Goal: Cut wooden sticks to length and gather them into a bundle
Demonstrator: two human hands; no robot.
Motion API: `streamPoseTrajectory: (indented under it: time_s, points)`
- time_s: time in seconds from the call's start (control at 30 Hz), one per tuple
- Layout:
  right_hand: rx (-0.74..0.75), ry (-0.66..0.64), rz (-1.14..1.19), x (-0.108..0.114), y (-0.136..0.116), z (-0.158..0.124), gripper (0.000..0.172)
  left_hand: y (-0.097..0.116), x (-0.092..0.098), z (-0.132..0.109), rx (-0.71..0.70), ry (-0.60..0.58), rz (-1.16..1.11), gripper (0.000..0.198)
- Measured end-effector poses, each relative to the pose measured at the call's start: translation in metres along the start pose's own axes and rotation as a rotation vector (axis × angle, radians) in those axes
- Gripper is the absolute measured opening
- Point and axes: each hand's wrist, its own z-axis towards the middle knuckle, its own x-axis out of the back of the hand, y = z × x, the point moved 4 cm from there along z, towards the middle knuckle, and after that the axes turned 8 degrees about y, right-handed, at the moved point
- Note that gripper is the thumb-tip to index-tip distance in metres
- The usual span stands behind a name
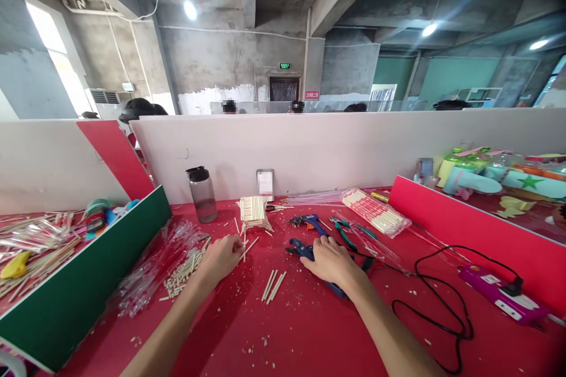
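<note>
My left hand (221, 257) rests on the red table (309, 330) with its fingers curled, pinching a thin wooden stick (250, 247) at its tip. My right hand (331, 260) lies over a blue glue gun (305, 249), fingers closed around its body. Three cut sticks (274, 285) lie side by side between the hands. A small structure built of sticks (255, 212) stands just beyond the left hand. A heap of short stick pieces (183, 274) lies left of the left hand.
A dark water bottle (202, 194) stands by the white partition (336, 147). Green-handled pliers (347, 232), a wrapped bundle of sticks (375, 212) and clear wrappers (154, 271) lie around. A black cord (442, 300) runs to a purple power strip (504, 294). Green divider (84, 288) stands left.
</note>
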Motion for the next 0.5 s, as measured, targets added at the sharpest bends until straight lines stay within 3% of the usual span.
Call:
streamPoseTrajectory:
  time_s: [0.13, 0.3, 0.5]
  points:
    - [-0.06, 0.029, -0.001, -0.004, -0.003, 0.003, 0.059, 0.008, -0.015, -0.002, -0.01, 0.011, 0.082, 0.016]
    - [-0.002, 0.083, -0.006, -0.002, -0.008, 0.003, 0.052, 0.009, -0.021, -0.002, -0.024, 0.002, 0.15, 0.018]
    - [0.158, 0.214, 0.101, 0.004, -0.021, 0.006, 0.027, 0.007, -0.022, -0.003, -0.035, -0.068, 0.144, 0.015]
